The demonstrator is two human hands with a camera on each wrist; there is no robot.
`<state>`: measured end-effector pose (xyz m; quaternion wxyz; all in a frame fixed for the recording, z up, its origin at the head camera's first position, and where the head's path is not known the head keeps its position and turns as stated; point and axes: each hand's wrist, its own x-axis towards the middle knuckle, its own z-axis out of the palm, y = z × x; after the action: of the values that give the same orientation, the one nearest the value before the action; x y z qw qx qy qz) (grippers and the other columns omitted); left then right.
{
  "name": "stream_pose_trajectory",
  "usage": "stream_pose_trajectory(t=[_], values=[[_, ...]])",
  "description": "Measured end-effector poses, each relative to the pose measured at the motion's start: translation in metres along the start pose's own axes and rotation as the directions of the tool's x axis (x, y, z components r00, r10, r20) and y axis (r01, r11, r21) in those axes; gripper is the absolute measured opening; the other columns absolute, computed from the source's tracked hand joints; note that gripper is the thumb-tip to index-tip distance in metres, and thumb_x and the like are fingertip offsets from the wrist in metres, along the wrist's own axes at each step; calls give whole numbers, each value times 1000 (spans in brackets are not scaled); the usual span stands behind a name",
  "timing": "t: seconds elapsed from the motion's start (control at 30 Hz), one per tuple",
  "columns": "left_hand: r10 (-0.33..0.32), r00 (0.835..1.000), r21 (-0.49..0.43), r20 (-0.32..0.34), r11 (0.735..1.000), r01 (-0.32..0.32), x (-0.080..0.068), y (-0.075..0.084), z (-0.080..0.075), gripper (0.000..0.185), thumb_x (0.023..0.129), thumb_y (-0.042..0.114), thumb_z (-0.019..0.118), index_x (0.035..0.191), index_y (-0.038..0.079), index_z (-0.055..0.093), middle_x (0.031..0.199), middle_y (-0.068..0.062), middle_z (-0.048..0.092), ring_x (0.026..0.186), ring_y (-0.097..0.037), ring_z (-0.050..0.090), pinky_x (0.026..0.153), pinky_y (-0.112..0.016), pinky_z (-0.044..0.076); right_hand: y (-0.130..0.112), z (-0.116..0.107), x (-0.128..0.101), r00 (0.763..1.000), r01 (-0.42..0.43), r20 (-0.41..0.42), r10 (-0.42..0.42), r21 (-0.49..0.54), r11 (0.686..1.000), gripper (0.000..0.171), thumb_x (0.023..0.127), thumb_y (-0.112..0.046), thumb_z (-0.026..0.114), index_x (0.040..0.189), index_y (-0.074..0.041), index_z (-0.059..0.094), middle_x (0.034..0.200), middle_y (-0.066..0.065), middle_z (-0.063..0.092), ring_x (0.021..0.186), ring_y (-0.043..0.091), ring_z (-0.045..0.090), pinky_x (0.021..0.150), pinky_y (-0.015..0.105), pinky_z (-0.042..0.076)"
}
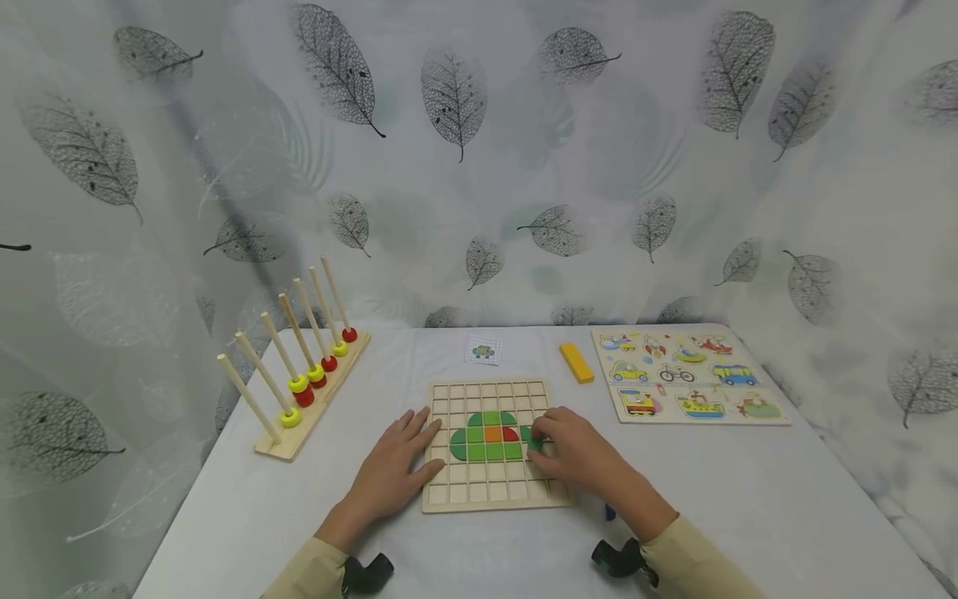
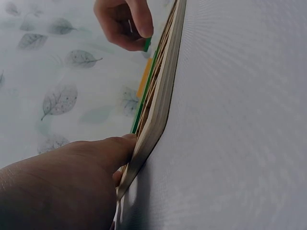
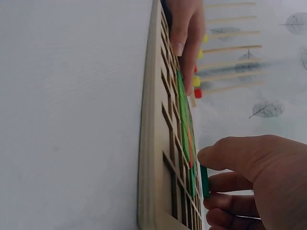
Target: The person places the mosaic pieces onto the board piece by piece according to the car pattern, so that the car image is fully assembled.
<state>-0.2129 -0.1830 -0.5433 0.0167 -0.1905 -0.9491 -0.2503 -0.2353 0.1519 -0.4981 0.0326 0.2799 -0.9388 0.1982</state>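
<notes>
Seating the green tile [image 1: 535, 443] cleanly calls, imo, for the right hand [image 1: 578, 456] to keep it level w/ the grid, line its edges up w/ the cell walls, then press straight down, no sliding, so neighbours aren't knocked. Left hand [image 1: 395, 472] should hold firm on the board's left edge so nothing shifts.

Largest to smallest:

Counter [image 1: 748, 499]: white cloth top, leaf-print curtain behind and at both sides.

Vehicle puzzle board [image 1: 688, 376]: far right, flat, well apart from the hands.

Peg rack [image 1: 299, 366]: far left, wooden rods leaning, red and yellow rings low on them.

Grid board [image 1: 490, 445]: pale wood, square cells, lying flat at near centre betw. both hands. Partly filled pattern in the middle: green tiles [image 1: 486, 439] w/ rounded outer edges, one orange and one red piece among them. From the wrist views the tiles sit about flush w/ the frame.

Left hand: fingers straight, spread flat, fingertips [image 2: 125, 143] touching the board's left edge.

Right hand: fingers curled, pinching the green tile at the pattern's right side, thumb on top in the right wrist view; tile [image 3: 205, 181] is thin, dark green, held just over the cells.

Yellow block [image 1: 576, 363]: far of the board, alone.

Picture card [image 1: 482, 350]: small, just far of the board.
</notes>
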Motion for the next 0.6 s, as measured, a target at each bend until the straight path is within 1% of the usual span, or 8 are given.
stream_pose_trajectory(t=[0.17,0.3,0.43,0.6], values=[[3,1000,11,-3,1000,-3,1,0,1,67,106,44,69,163,11,52,174,-11,35,163,-37,25,131,-56,21,1,4,0,1000,24,3,-23,-30,999,18,92,-24,89,100,-16,74,97,-7,64,95,13,58,85,36,59],[6,1000,17,-1,1000,-6,1,0,0,68,106,44,69,163,11,52,174,-11,35,162,-38,25,131,-56,21,2,3,1,1000,21,7,-21,-23,1000,18,91,-23,90,100,-16,75,99,-6,65,95,13,58,85,37,59],[3,1000,13,-7,1000,-3,1,0,0,68,105,43,70,162,10,53,174,-11,36,162,-38,25,131,-57,21,2,2,1,999,31,14,-31,-6,1000,14,91,-16,89,99,-16,77,100,-6,67,96,12,59,86,36,60],[0,1000,11,-1,1000,0,1,1,-1,67,106,43,70,162,11,52,174,-11,35,162,-38,25,131,-57,21,1,3,3,998,25,50,-25,15,1000,12,92,-8,86,99,-15,80,99,-7,68,94,11,59,84,34,60]])
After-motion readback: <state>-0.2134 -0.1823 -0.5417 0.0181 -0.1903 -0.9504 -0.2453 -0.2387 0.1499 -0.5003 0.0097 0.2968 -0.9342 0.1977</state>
